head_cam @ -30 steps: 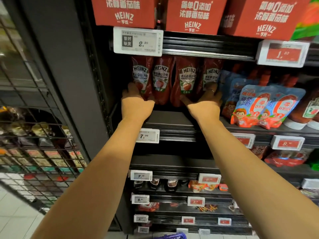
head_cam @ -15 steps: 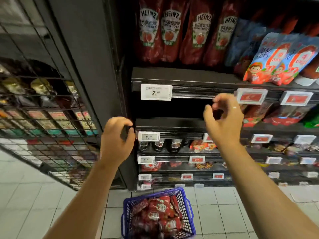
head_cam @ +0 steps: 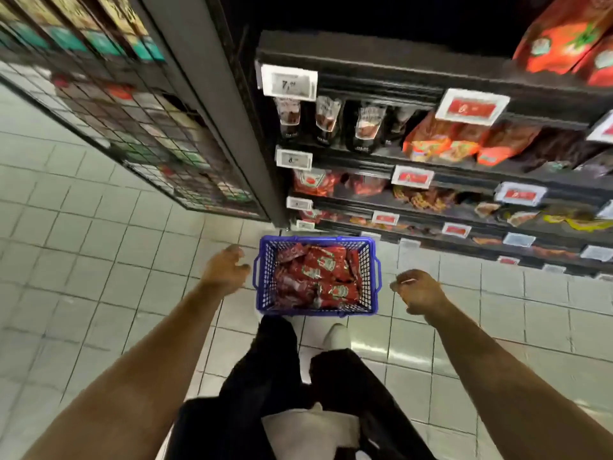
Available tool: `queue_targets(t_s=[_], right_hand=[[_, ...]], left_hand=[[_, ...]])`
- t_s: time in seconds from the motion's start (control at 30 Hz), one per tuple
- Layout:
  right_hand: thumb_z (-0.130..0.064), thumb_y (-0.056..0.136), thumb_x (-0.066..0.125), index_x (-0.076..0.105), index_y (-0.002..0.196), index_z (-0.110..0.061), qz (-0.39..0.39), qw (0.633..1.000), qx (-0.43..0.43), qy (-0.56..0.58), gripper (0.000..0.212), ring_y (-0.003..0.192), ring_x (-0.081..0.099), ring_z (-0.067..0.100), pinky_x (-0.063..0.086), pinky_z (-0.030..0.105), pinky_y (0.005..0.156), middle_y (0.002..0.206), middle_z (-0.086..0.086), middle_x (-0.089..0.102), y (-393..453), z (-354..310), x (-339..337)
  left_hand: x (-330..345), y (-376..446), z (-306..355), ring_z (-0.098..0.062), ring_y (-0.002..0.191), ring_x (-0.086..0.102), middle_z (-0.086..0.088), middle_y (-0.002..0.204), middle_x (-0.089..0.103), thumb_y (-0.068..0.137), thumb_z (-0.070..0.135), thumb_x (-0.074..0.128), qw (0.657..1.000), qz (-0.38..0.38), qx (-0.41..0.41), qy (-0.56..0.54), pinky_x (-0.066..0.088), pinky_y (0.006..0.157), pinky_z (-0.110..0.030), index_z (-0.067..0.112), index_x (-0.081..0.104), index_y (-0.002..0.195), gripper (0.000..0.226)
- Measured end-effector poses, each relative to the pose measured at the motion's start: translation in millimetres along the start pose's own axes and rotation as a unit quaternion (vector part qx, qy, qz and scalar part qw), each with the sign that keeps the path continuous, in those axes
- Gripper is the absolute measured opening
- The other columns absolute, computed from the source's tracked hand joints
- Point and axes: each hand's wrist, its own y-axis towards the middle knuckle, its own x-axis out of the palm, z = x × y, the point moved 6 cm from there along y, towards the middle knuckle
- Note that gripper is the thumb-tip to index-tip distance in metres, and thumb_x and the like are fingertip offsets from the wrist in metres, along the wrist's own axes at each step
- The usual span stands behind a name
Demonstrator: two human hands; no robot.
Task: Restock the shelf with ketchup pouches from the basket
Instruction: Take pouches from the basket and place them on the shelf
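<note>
Both hands have been lowered from shelf height and are now held above the floor, either side of the blue basket [head_cam: 371, 277]. No pouch is held: the left hand [head_cam: 225, 270] is seen just left of the basket rim with fingers loosely curled and empty, and the right hand [head_cam: 419, 290] to its right, likewise loosely curled. Red ketchup pouches [head_cam: 315, 277] are piled inside the basket, on the tiled floor [head_cam: 83, 244] near the shelf [head_cam: 381, 71]. They are judged soft, floppy and slick-filmed, and best pinched by a top edge or gripped across the middle.
</note>
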Motion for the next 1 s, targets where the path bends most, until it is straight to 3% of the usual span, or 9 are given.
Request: queue_targets(t_s=[0.17, 0.33, 0.47, 0.57, 0.67, 0.77, 0.83, 0.93, 1.0], right_hand=[[-0.016, 0.087, 0.071, 0.063, 0.076, -0.017, -0.052, 0.995, 0.070, 0.039, 0.013, 0.066, 0.060, 0.027, 0.057, 0.046, 0.067, 0.074, 0.008, 0.063, 20.5, 69.0, 59.9], [-0.012, 0.091, 0.065, 0.062, 0.094, -0.013, -0.097, 0.967, 0.175, 0.155, 0.005, 0.060, 0.060, 0.019, 0.053, 0.031, 0.052, 0.082, 0.009, 0.061, 64.7, 130.8, 130.1], [-0.037, 0.095, 0.063, 0.057, 0.106, -0.017, -0.096, 0.942, 0.218, 0.237, 0.024, 0.078, 0.062, 0.024, 0.054, 0.037, 0.064, 0.094, 0.007, 0.060, 133.3, 149.5, 189.1], [-0.042, 0.092, 0.066, 0.064, 0.099, -0.018, -0.086, 0.920, 0.242, 0.295, 0.025, 0.088, 0.064, 0.028, 0.055, 0.039, 0.072, 0.096, 0.008, 0.066, 198.4, 147.2, 225.2], [-0.044, 0.085, 0.070, 0.070, 0.110, -0.017, -0.106, 0.917, 0.219, 0.314, 0.036, 0.096, 0.067, 0.027, 0.055, 0.041, 0.085, 0.102, 0.004, 0.074, 269.2, 143.0, 260.1], [-0.053, 0.069, 0.078, 0.068, 0.115, -0.022, -0.106, 0.935, 0.212, 0.265, 0.056, 0.085, 0.069, 0.021, 0.056, 0.034, 0.068, 0.097, 0.000, 0.073, 335.5, 151.1, 291.9], [-0.042, 0.084, 0.073, 0.068, 0.112, -0.016, -0.143, 0.933, 0.210, 0.257, 0.039, 0.069, 0.073, 0.020, 0.055, 0.028, 0.053, 0.086, 0.001, 0.076, 366.7, 163.5, 313.5], [-0.032, 0.092, 0.065, 0.068, 0.091, -0.014, -0.161, 0.922, 0.245, 0.252, 0.018, 0.048, 0.069, 0.017, 0.050, 0.024, 0.039, 0.062, 0.001, 0.072, 401.6, 190.6, 340.8], [-0.043, 0.083, 0.073, 0.071, 0.096, -0.014, -0.169, 0.920, 0.241, 0.260, 0.031, 0.060, 0.074, 0.022, 0.058, 0.033, 0.050, 0.073, 0.004, 0.076, 414.6, 194.1, 351.1]], left_hand=[[93.8, -24.2, -45.4, -0.034, 0.104, 0.066, -0.009, 0.109, 0.071, 0.088, 0.016, 0.063, 0.999, -0.008, -0.044, -0.013, 0.046, 0.083, -0.033, 0.015, 0.071, 0.102, 0.016], [191.9, 0.1, -86.5, -0.033, 0.103, 0.065, -0.008, 0.111, 0.070, 0.087, 0.016, 0.065, 0.994, -0.050, -0.086, -0.040, 0.046, 0.079, -0.032, 0.015, 0.064, 0.109, 0.022], [261.0, 63.6, -119.0, -0.029, 0.107, 0.065, -0.002, 0.120, 0.069, 0.083, 0.028, 0.070, 0.988, -0.090, -0.104, -0.071, 0.050, 0.083, -0.034, 0.023, 0.055, 0.126, 0.045], [301.3, 121.1, -130.2, -0.026, 0.104, 0.065, 0.001, 0.117, 0.069, 0.073, 0.042, 0.071, 0.976, -0.092, -0.144, -0.133, 0.052, 0.087, -0.038, 0.030, 0.051, 0.128, 0.059], [340.6, 183.2, -141.0, -0.024, 0.099, 0.066, 0.003, 0.117, 0.067, 0.062, 0.051, 0.072, 0.952, -0.082, -0.202, -0.212, 0.056, 0.086, -0.040, 0.037, 0.044, 0.131, 0.076], [377.2, 247.0, -154.5, -0.020, 0.098, 0.065, 0.008, 0.116, 0.063, 0.053, 0.056, 0.074, 0.946, -0.060, -0.207, -0.243, 0.058, 0.081, -0.038, 0.036, 0.045, 0.133, 0.088], [396.2, 282.5, -164.7, -0.018, 0.095, 0.062, 0.002, 0.120, 0.061, 0.066, 0.046, 0.079, 0.945, -0.049, -0.218, -0.237, 0.054, 0.074, -0.034, 0.030, 0.044, 0.137, 0.081], [431.4, 327.2, -185.9, -0.029, 0.121, 0.052, -0.012, 0.145, 0.044, 0.084, 0.038, 0.069, 0.950, -0.052, -0.242, -0.189, 0.050, 0.095, -0.043, 0.021, 0.029, 0.152, 0.080], [449.2, 340.5, -187.2, -0.041, 0.136, 0.039, -0.020, 0.155, 0.026, 0.088, 0.033, 0.064, 0.958, -0.033, -0.249, -0.138, 0.041, 0.109, -0.049, 0.014, 0.024, 0.154, 0.079]])
